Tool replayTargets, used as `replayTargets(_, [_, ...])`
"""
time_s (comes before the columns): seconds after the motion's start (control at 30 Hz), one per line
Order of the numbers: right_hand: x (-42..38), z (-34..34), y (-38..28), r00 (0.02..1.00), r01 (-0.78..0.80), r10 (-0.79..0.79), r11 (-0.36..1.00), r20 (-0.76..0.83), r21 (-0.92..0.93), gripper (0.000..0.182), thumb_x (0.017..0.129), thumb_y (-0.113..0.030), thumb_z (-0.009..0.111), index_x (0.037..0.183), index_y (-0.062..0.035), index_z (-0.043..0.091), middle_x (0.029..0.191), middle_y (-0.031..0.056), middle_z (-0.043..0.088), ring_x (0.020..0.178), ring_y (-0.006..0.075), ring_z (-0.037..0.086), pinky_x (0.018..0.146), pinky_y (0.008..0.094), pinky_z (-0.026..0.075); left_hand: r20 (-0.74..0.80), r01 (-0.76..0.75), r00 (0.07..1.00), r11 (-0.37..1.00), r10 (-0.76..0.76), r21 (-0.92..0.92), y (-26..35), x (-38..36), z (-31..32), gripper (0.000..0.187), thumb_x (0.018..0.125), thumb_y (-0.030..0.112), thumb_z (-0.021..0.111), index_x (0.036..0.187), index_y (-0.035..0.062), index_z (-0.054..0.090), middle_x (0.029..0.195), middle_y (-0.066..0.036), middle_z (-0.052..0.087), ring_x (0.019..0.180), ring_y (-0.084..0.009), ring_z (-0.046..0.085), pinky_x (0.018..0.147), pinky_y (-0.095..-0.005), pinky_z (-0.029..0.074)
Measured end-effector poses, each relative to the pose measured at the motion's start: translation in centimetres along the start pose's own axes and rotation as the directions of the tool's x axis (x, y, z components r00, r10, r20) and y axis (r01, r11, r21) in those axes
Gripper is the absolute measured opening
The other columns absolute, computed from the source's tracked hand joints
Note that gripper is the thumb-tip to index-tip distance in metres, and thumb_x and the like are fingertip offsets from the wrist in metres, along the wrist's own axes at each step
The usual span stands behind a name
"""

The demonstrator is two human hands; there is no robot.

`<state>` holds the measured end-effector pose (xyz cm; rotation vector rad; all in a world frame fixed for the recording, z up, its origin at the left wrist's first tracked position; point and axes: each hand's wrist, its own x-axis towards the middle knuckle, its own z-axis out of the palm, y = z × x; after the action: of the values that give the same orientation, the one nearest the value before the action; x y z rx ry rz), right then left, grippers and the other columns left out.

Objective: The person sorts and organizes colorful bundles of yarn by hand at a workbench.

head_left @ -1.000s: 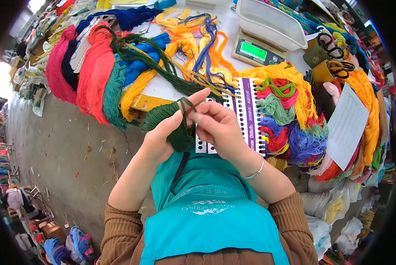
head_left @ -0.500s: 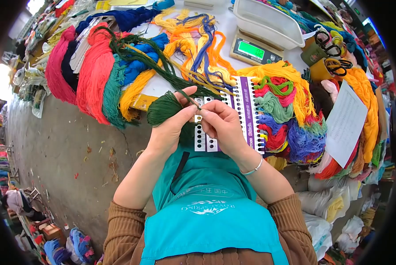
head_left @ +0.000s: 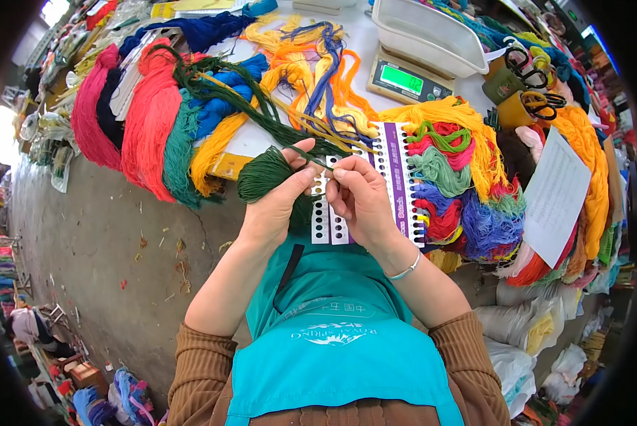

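A skein of dark green embroidery thread (head_left: 264, 176) is gripped in my left hand (head_left: 281, 199), its bundled end bulging out past the palm. My right hand (head_left: 363, 197) pinches a green strand between thumb and fingertips, a short way to the right of the left hand. The strand runs between the two hands. Beneath them lie white thread cards with punched holes (head_left: 319, 221). Further right, a purple-and-white card (head_left: 392, 170) carries multicoloured threads (head_left: 443, 167) looped through its edge holes. More long dark green threads (head_left: 262, 113) stretch across the table behind my hands.
Hanks of coral thread (head_left: 151, 128) and teal thread (head_left: 180, 156) hang over the table edge at left. A digital scale (head_left: 411, 79) with a white tray (head_left: 432, 35) stands at the back. Scissors (head_left: 542, 104) sit in cups at right, near a paper sheet (head_left: 558, 199).
My right hand has shifted slightly right, away from the left, widening the gap with the green strand between them. The left hand keeps its hold on the skein.
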<state>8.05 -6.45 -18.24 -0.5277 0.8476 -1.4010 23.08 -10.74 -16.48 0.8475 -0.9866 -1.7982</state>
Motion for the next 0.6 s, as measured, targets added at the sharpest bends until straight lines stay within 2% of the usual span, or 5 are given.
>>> replayTargets(0.27, [0.2,-0.3,-0.4,0.999,-0.026,0.027,0.999,0.045,-0.026,0.006,0.096,-0.012,0.056,0.096,-0.0072,0.059,0.073,0.0025,0.063,0.050,0.0029,0.049,0.044,0.0158,0.036,0.111,0.019,0.994,0.999,-0.022,0.028,-0.1,0.3,-0.3,0.047,0.096,0.015,0.056,0.139,-0.0023,0.048,0.098,-0.003,0.059,0.089,-0.0115,0.055,0.082,-0.0267,0.045])
replayTargets(0.37, [0.3,0.1,-0.9,0.997,-0.041,0.047,0.994,0.058,-0.099,0.009,0.095,-0.010,0.058,0.101,-0.0053,0.061,0.078,0.0019,0.065,0.056,0.0026,0.051,0.049,0.0163,0.038,0.116,0.136,0.986,0.982,-0.122,-0.128,0.0,0.1,0.0,0.049,0.102,0.030,0.044,0.140,-0.0014,0.047,0.134,-0.013,0.056,0.120,-0.0184,0.054,0.098,-0.0330,0.044])
replayTargets(0.43, [0.3,0.9,-1.1,0.997,-0.049,0.056,0.989,0.045,-0.139,0.012,0.094,-0.010,0.061,0.105,-0.0044,0.062,0.081,0.0012,0.066,0.060,0.0028,0.054,0.053,0.0167,0.041,0.110,0.153,0.985,0.973,-0.135,-0.172,-0.2,0.1,0.1,0.049,0.103,0.031,0.044,0.140,-0.0017,0.047,0.132,-0.012,0.057,0.119,-0.0183,0.054,0.099,-0.0327,0.043])
replayTargets(0.5, [0.4,1.6,-1.0,0.999,0.040,-0.030,0.965,0.041,-0.260,0.016,0.092,-0.012,0.066,0.106,-0.0055,0.065,0.076,-0.0018,0.064,0.054,-0.0007,0.045,0.046,0.0157,0.029,0.107,0.170,0.983,0.961,-0.150,-0.217,-0.3,0.0,0.4,0.050,0.103,0.032,0.043,0.139,-0.0020,0.047,0.131,-0.012,0.058,0.118,-0.0182,0.055,0.100,-0.0325,0.043])
replayTargets(0.6, [0.5,1.4,-0.4,0.996,0.080,-0.067,0.948,0.051,-0.308,0.012,0.092,-0.015,0.067,0.100,-0.0053,0.067,0.077,-0.0017,0.065,0.054,-0.0015,0.042,0.047,0.0153,0.028,0.139,0.168,0.980,0.967,-0.143,-0.190,-0.3,0.0,0.6,0.050,0.103,0.033,0.043,0.139,-0.0024,0.048,0.131,-0.012,0.058,0.119,-0.0184,0.054,0.102,-0.0319,0.041])
